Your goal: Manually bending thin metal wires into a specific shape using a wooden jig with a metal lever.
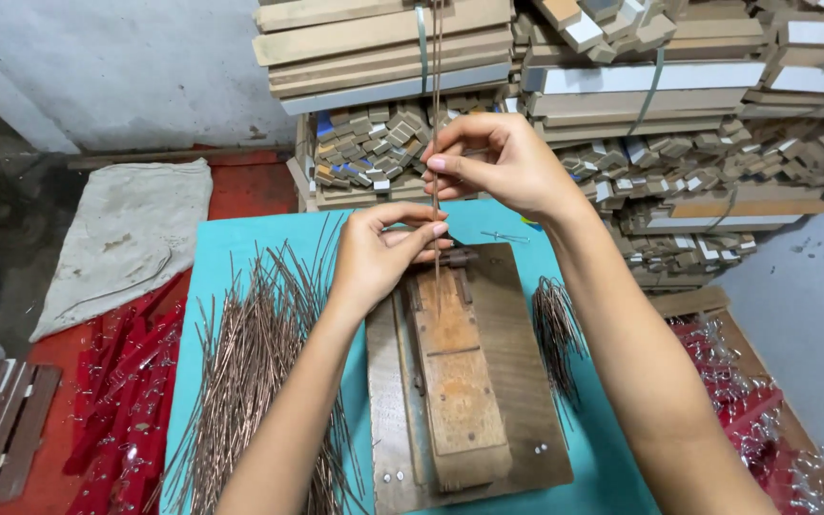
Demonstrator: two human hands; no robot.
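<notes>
Centre frame, on the teal table [240, 243]: worn wooden block jig [455, 381], with a heap of thin coppery wire rods [250, 362] at lower left. I judge the upright rods [436, 114] light, springy and slippery. My right hand [498, 167] pinches them mid-length; left hand [383, 253] pinches just above the jig.

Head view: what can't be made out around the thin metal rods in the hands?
- Thin copper-coloured metal rods: top ends cut off by the upper frame edge.
- Their lower ends: hidden behind the left hand at the worn wooden jig block.
- Rod count held by the right hand: too thin to tell.
- Loose rod pile on the teal mat: partly hidden by the left forearm.
</notes>
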